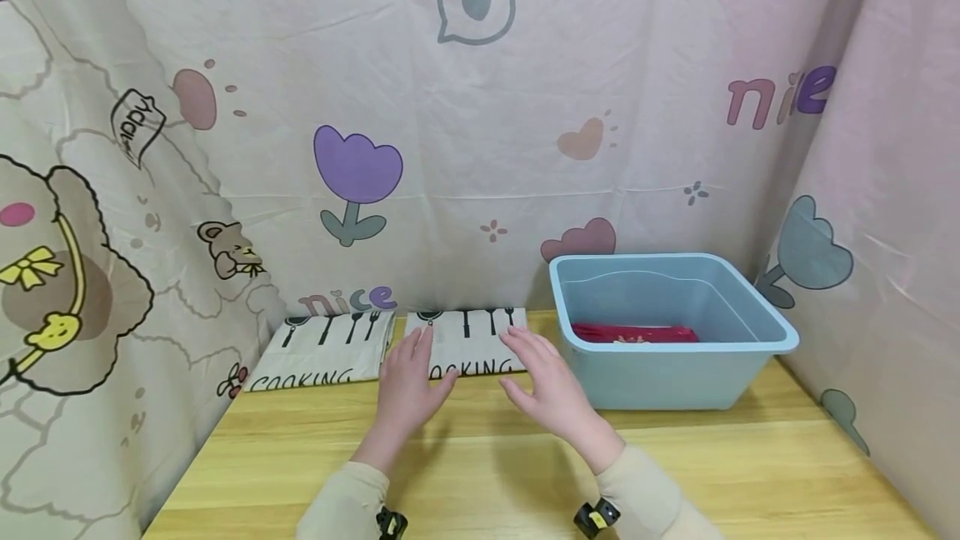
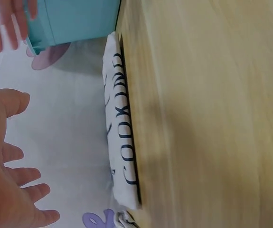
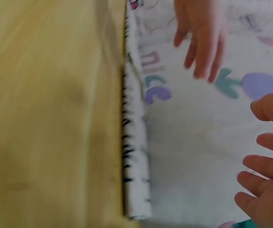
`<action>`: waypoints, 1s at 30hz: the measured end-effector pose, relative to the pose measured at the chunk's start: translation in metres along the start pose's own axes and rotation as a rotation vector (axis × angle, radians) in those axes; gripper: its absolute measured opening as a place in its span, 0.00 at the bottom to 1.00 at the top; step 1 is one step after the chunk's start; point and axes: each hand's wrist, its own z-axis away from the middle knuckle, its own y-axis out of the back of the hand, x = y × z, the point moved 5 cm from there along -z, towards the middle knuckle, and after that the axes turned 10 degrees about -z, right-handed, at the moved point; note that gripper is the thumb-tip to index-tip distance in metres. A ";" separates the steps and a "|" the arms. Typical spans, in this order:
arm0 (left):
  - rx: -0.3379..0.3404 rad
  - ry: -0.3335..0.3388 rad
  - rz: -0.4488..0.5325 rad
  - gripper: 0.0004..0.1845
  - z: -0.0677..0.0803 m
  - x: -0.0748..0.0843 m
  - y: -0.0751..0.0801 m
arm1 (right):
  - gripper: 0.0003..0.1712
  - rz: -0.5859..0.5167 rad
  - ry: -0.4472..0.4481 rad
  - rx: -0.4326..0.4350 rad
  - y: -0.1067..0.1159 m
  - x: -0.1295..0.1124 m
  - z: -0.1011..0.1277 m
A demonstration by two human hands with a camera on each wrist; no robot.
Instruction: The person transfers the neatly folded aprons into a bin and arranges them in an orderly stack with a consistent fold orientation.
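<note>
Fingers (image 1: 424, 347) of your L hand (image 1: 408, 383) & R hand (image 1: 553, 383) spread nr folded cloth (image 1: 474, 340) on surface (image 1: 480, 473), partly blocking it in head view; red item (image 1: 637, 334) in blue bin (image 1: 675, 380), lower pt hidden, shows only there.

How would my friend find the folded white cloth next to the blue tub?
Look for the light-blue rectangular plastic tub on the yellowish wooden table. Just left of it lies a folded white cloth with black utensil pictures and lettering. Another, similarly printed folded white cloth lies farther left; yours is nearer the tub.
</note>
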 end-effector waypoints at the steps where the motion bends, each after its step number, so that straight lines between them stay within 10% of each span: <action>1: -0.012 0.008 0.007 0.42 0.000 -0.002 -0.002 | 0.34 -0.007 -0.022 0.000 -0.004 0.005 0.000; 30: -0.217 0.364 0.248 0.42 -0.023 -0.065 -0.060 | 0.39 -0.047 -0.543 0.015 -0.064 0.119 -0.015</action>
